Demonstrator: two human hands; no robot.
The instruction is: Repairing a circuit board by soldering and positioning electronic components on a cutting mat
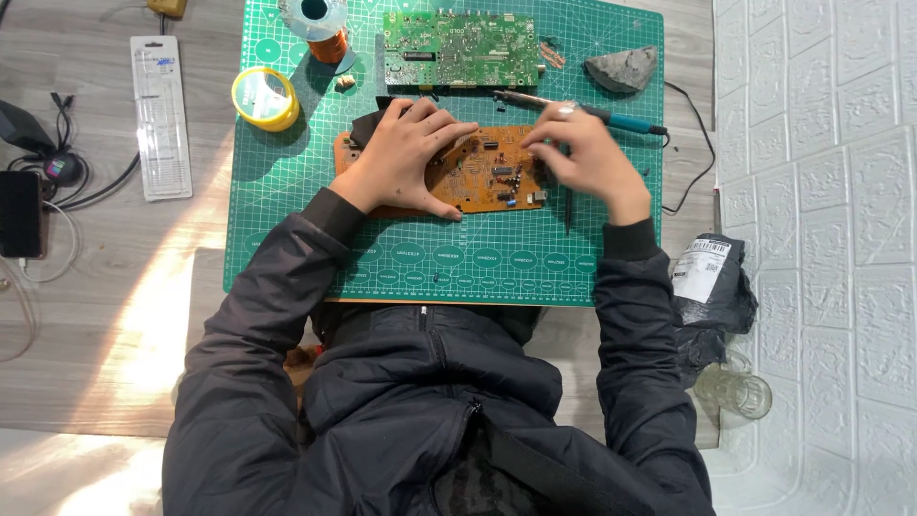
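Black padded jacket sleeves fill the near edge of the view, leading up to two bare hands at work over a green gridded cutting mat (287, 220) on a grey wooden table (105, 315). At the mat's centre lies a brown rectangular circuit board (482, 177), its long axis running left to right. Spread flat, fingers open, the left hand (406, 153) presses down on the board's left half and holds nothing else. Hovering over the board's right end, the right hand (583, 158) has its fingertips pinched together, though what they grip cannot be told. Just beyond it rests a blue-handled soldering iron (573, 110), and farther off a green circuit board (460, 48). A yellow round tin (265, 97) sits far left on the mat, a grey stone-like lump (623, 69) far right. Open mat remains along the near edge.
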